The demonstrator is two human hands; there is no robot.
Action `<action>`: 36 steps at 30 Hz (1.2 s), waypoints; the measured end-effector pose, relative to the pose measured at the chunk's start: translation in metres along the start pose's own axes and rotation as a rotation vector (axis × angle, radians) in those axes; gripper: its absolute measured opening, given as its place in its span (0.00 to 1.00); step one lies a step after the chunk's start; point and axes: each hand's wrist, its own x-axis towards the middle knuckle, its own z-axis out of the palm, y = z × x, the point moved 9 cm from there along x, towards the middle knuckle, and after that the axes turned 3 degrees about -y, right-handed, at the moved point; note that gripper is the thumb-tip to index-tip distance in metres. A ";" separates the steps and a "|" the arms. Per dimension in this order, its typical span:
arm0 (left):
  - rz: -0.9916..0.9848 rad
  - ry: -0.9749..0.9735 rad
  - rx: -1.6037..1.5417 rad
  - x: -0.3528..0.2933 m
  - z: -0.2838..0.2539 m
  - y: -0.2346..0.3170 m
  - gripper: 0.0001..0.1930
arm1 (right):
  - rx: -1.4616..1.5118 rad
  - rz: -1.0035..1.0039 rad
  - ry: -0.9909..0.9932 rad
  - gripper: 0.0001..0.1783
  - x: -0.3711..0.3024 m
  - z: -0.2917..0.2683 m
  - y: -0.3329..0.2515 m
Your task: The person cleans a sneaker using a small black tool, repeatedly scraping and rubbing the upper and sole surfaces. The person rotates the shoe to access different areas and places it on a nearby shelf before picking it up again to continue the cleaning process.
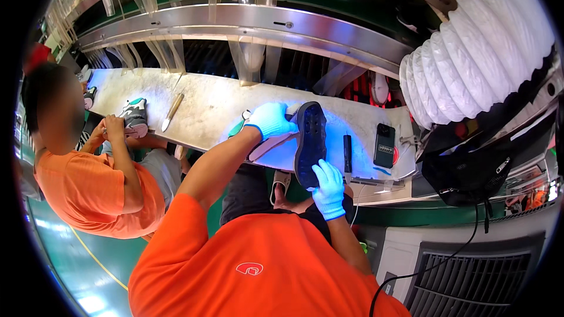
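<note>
Both of my hands wear pale gloves lit blue. Between them stands a dark shoe sole (311,141), long side toward me, with round recesses in its upper half. My left hand (271,122) is closed at the sole's upper left edge, its fingertips partly hidden. Around the lower right end of the sole, the fingers of my right hand (327,188) are bent and pressed on it. Under my left wrist lies a shoe piece with green and white parts (238,124), mostly covered by the arm. A pale-edged strip (273,147) shows beside the sole; what it belongs to is unclear.
Right of the sole lie a black-handled tool (347,152) and a dark phone (384,145). A wooden-handled tool (172,111) rests on the bench (205,97). At left, a person in orange (97,194) sits by a grey sneaker (136,118). A white duct (476,53) overhangs the right.
</note>
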 end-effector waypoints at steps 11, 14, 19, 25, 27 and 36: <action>0.316 0.233 -1.069 -0.110 -0.032 0.017 0.36 | 0.556 0.189 0.086 0.21 0.061 -0.104 -0.013; 0.384 0.254 -0.921 -0.125 -0.035 0.033 0.37 | 0.575 0.235 0.224 0.18 0.052 -0.114 0.006; 0.361 0.335 -0.823 -0.141 -0.015 0.029 0.37 | 0.853 0.252 0.413 0.24 0.044 -0.165 -0.020; 0.352 0.256 -0.777 -0.142 -0.018 0.056 0.36 | 1.061 0.323 0.110 0.25 0.065 -0.133 -0.042; 0.405 0.315 -0.696 -0.154 -0.024 0.073 0.33 | 1.151 0.320 0.068 0.24 0.065 -0.120 -0.046; 0.721 0.684 -0.412 -0.181 -0.022 0.105 0.14 | 1.152 0.246 0.151 0.17 0.077 -0.108 -0.029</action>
